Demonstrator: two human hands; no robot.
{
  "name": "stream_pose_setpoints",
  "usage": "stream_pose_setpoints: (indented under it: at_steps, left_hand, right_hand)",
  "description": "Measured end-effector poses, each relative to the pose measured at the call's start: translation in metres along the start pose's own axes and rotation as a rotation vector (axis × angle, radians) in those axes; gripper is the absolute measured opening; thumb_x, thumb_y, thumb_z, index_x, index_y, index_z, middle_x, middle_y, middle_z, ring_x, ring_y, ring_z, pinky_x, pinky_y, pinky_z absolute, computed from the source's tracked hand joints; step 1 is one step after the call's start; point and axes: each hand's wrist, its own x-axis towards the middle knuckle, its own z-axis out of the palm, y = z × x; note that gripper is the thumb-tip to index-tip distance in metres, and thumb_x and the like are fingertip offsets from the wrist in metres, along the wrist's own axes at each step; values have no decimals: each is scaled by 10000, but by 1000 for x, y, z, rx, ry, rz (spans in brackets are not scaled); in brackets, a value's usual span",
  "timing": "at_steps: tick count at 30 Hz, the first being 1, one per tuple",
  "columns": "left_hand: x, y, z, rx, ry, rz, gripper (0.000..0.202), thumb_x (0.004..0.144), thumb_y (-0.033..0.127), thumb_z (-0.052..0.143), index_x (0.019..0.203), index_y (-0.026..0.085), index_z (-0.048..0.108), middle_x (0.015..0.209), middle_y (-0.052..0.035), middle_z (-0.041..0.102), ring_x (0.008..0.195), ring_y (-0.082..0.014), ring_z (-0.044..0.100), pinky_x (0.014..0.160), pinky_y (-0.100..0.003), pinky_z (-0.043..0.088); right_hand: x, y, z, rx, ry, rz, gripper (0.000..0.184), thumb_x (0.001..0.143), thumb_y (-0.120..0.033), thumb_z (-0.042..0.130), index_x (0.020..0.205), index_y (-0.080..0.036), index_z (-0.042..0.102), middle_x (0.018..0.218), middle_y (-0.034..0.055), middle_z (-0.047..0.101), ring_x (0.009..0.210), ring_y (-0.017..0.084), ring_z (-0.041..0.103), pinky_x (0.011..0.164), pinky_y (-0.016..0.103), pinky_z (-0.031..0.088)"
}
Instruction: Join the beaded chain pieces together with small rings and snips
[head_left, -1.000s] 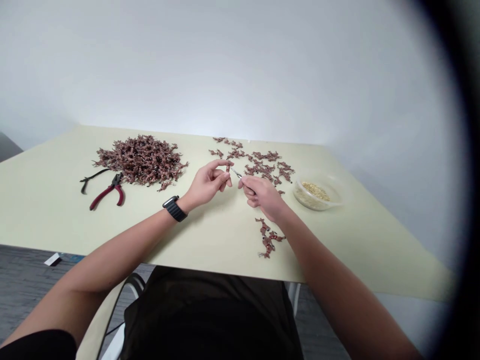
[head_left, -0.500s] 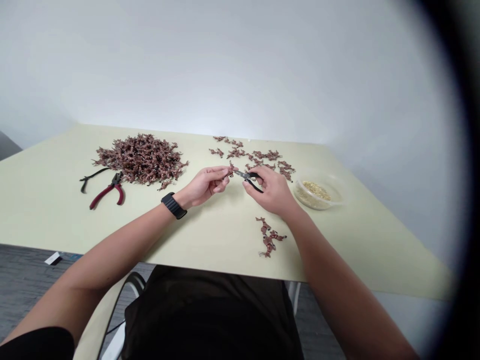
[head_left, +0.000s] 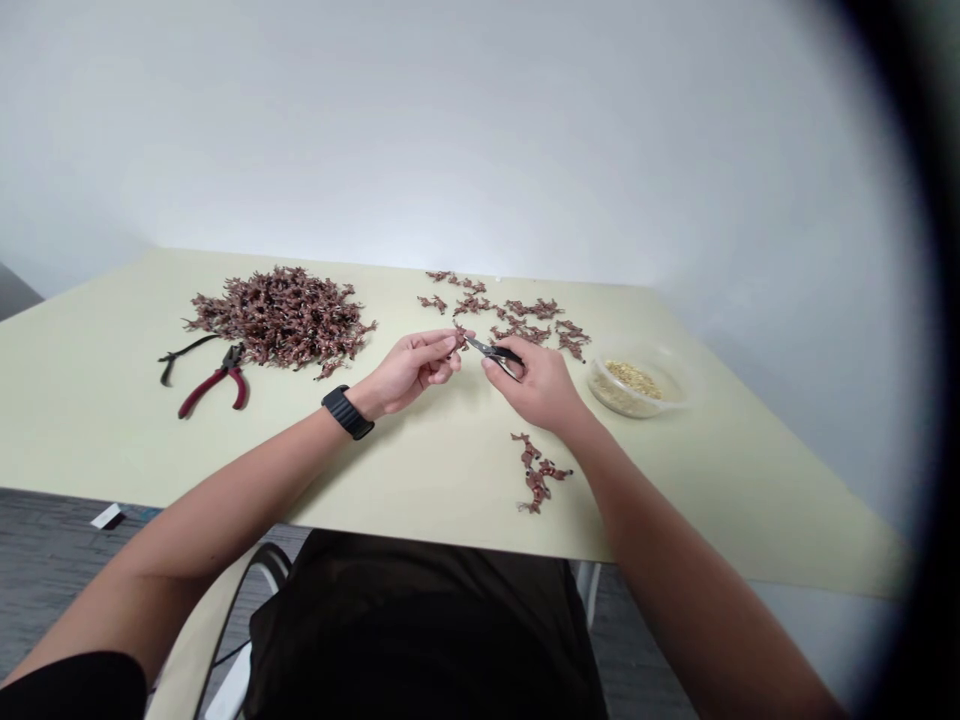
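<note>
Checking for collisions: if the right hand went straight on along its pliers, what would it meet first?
The right hand and its black-handled pliers would probably meet the small brown piece held in the left hand's fingertips first, though depth is unclear.

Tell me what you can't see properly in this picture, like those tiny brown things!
All in the head view:
The small brown piece in the left hand: partly hidden by the fingers.
The small pliers in the right hand: the hand covers part of the handles, and the tips are too small to read.
The brown heap: pieces too small to identify.
The grains in the bowl: too small to identify.
</note>
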Motion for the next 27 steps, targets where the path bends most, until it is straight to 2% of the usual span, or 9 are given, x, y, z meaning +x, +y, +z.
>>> stream_pose_setpoints:
  at_steps: [4, 8, 13, 17, 20, 23, 25, 27]
  left_hand:
    - [-1, -10, 5, 68, 62, 89, 515, 915, 357, 789, 1375, 149, 691, 912, -73, 724, 599, -55, 520, 569, -207, 413]
    - [0, -15, 4, 104, 82, 121, 592, 903, 363, 800, 1439, 160, 649, 938, -81, 740, 605, -66, 556, 592, -223, 454]
    - [2, -13, 2, 102, 96, 98, 555, 912, 378, 787, 1402, 146, 668, 917, -73, 733, 599, -62, 556, 577, -210, 447]
    - [7, -17, -9, 175, 133, 76, 478, 932, 381, 748, 1322, 116, 670, 953, -99, 746, 648, -87, 602, 632, -228, 491]
    - [13, -23, -23, 439, 223, 74, 385, 964, 373, 681, 1244, 111, 641, 870, -100, 752, 616, -113, 606, 639, -259, 502]
    - [18, -21, -38, 751, 334, 50, 274, 965, 332, 645, 1163, 143, 617, 811, -93, 754, 604, -139, 626, 619, -259, 474]
    - [19, -8, -49, 1012, 370, 63, 229, 973, 311, 607, 1136, 152, 628, 848, -115, 762, 658, -174, 659, 650, -280, 477]
    - [17, 15, -65, 1357, 439, 156, 239, 990, 308, 559, 1142, 146, 647, 926, -150, 759, 785, -227, 686, 733, -325, 492]
  right_hand:
    - [-1, -4, 12, 200, -40, 149, 356, 970, -541, 582, 964, -209, 710, 707, -18, 542, 656, 154, 471, 630, 300, 355]
    - [-1, -6, 17, 320, -61, 177, 392, 981, -567, 559, 930, -205, 700, 780, -6, 592, 704, 156, 486, 654, 299, 367]
    - [2, 0, 13, 237, -30, 193, 355, 956, -548, 586, 950, -213, 706, 779, -2, 614, 711, 170, 513, 676, 308, 386]
    - [5, 16, 14, -4, 12, 238, 329, 900, -518, 633, 1008, -212, 688, 855, 31, 666, 779, 203, 565, 731, 323, 413]
    - [3, 31, 24, -219, -109, 231, 311, 838, -425, 661, 1050, -197, 677, 993, 88, 689, 932, 257, 586, 795, 344, 429]
    - [-2, 39, 39, -325, -226, 187, 357, 849, -385, 613, 1134, -174, 652, 1099, 135, 673, 1079, 304, 553, 891, 378, 439]
    - [-5, 39, 47, -377, -237, 158, 388, 876, -403, 582, 1180, -166, 632, 1165, 157, 647, 1150, 330, 517, 964, 418, 428]
    - [-8, 37, 52, -416, -228, 146, 409, 897, -430, 562, 1208, -170, 618, 1231, 169, 616, 1199, 354, 484, 1004, 456, 415]
